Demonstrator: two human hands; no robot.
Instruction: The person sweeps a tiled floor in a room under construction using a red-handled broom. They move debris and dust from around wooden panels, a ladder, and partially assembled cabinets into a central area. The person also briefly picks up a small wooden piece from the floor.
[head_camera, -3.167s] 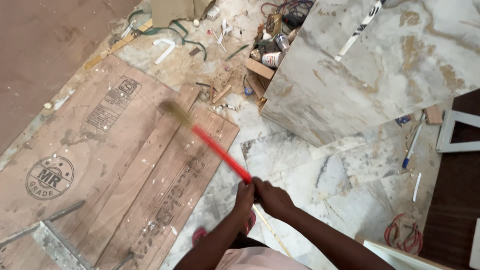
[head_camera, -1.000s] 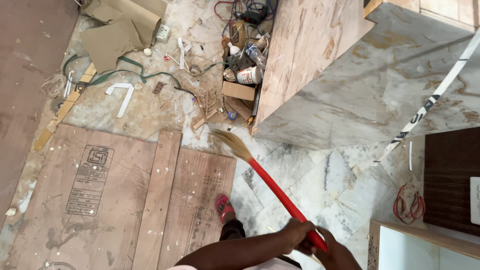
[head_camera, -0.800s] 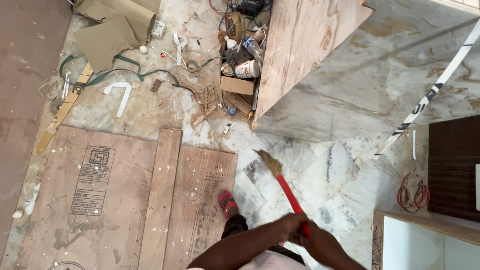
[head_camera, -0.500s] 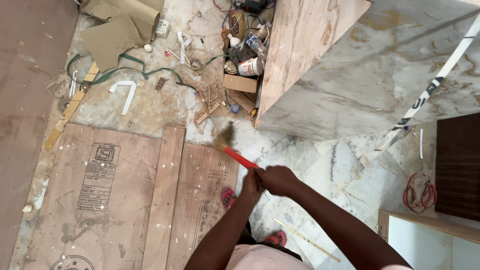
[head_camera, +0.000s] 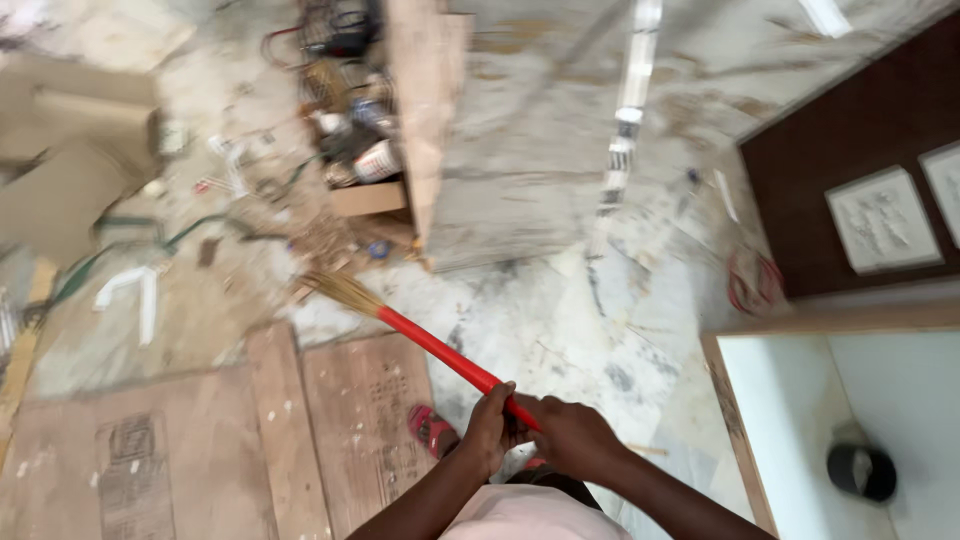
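Head | left hand (head_camera: 490, 428), right hand (head_camera: 568, 435) clamped on broom (head_camera: 420, 340) | bristles near blurred debris (head_camera: 325, 240), plywood (head_camera: 370, 420)

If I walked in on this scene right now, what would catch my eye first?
Most likely the broom with the bright red handle, gripped low in the picture by the left hand and the right hand, its straw head on the dusty marble floor. Next, the heap of cans, cables and scraps beside the plywood panel at upper centre. Worn plywood sheets cover the floor at lower left.
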